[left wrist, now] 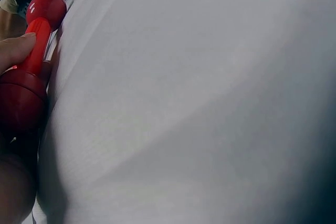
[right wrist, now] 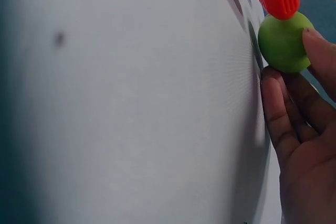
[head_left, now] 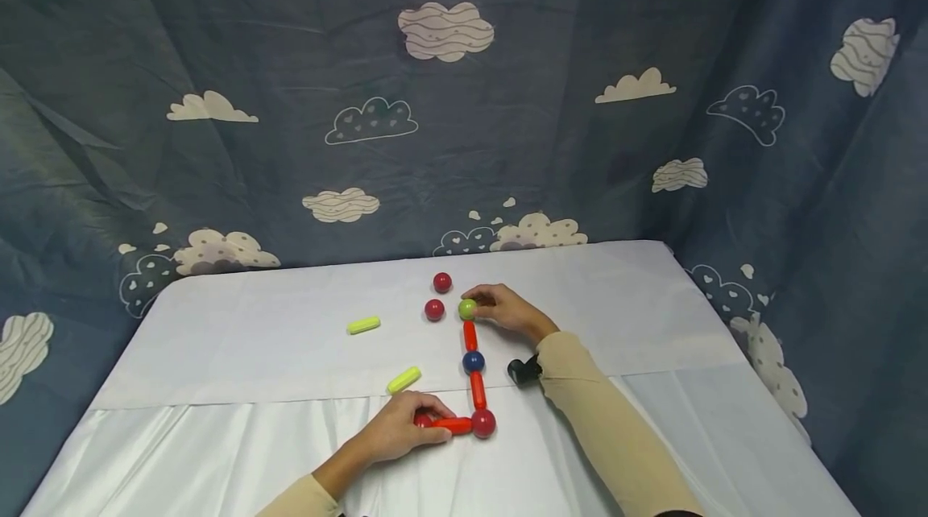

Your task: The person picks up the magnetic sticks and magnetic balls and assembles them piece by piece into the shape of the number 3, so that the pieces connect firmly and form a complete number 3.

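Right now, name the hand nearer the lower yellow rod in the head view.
Left. The left hand sits just below that yellow rod; the right hand is farther off, up and rightward.

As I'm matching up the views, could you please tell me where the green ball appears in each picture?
Head: the green ball is horizontally central, below mid-height, just above a red rod.
Left wrist: not in it.
Right wrist: upper right, at the red rod's end.
Shared landmark: the white cloth, in all three views.

Curtained-off tabletop space: cloud-print drapes (head_left: 536, 114) behind a white-covered table (head_left: 254, 340).
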Demonstrator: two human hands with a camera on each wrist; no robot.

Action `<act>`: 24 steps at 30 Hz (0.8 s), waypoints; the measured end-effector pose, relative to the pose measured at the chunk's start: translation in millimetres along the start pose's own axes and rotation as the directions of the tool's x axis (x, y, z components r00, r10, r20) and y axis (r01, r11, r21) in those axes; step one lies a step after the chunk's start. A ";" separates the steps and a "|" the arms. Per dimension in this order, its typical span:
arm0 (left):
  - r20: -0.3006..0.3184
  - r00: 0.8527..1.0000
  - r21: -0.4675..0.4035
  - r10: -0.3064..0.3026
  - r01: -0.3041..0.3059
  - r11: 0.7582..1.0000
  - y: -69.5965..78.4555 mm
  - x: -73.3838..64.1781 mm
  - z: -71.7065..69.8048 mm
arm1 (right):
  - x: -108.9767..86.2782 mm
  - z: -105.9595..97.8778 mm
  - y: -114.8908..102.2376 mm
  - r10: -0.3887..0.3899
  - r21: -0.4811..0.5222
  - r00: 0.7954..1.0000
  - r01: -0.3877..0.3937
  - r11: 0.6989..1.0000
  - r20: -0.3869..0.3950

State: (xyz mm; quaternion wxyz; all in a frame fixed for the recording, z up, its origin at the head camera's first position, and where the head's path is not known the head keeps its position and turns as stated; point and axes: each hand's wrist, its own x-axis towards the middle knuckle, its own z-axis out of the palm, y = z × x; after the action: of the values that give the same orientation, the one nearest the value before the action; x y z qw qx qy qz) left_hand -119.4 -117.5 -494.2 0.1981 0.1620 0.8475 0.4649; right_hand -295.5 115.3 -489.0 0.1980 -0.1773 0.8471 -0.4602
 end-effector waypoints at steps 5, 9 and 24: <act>0.010 1.000 0.004 0.003 -0.003 1.000 1.6 -0.3 1.1 | -2.0 0.0 2.9 0.006 0.001 1.000 -0.006 1.000 0.014; 0.005 1.000 0.009 0.001 -0.002 1.000 3.2 -0.6 1.0 | -2.8 0.0 2.4 -0.003 0.007 1.000 0.003 1.000 0.013; 0.000 1.000 0.012 -0.003 0.003 1.000 2.0 0.4 -1.7 | 0.6 -1.4 4.6 -0.022 0.024 0.999 0.021 0.999 0.031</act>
State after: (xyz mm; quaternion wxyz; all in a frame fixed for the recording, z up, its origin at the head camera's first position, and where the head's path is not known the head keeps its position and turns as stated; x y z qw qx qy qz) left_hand -120.4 -117.5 -491.7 0.1980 0.1621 0.8506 0.4594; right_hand -297.2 118.3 -492.2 0.2083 -0.1913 0.8364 -0.4695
